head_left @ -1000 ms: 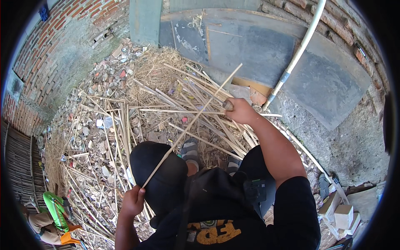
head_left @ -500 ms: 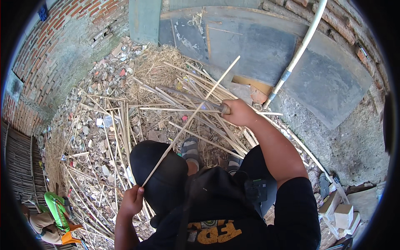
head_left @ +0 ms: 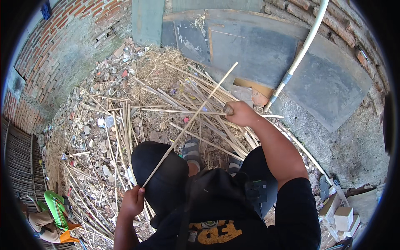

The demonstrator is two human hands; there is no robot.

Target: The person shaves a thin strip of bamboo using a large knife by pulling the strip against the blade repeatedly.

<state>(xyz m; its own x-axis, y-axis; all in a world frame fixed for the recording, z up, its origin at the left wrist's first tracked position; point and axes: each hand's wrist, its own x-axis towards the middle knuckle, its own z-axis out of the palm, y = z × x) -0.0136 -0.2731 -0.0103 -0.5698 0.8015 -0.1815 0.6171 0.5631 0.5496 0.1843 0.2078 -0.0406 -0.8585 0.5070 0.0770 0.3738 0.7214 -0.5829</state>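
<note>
My left hand is closed around the lower end of a long, pale bamboo strip. The strip slants up to the right across my dark-clad left knee, its far end above the piled strips. My right hand is wrapped round the wooden handle of a machete, right of the strip. The machete's blade is hard to make out against the sticks. Beneath both hands lie loose bamboo strips, many of them crossing in front of my sandalled feet.
Rubble and dry straw cover the ground. Grey panels lean on the back wall, with a pale pole before them. Wooden blocks sit at lower right. Another person in green is at lower left.
The machete's dark blade, plain to see against the sticks half a second ago, is now barely visible. The strip's far end has dipped slightly. My left hand keeps its hold.
</note>
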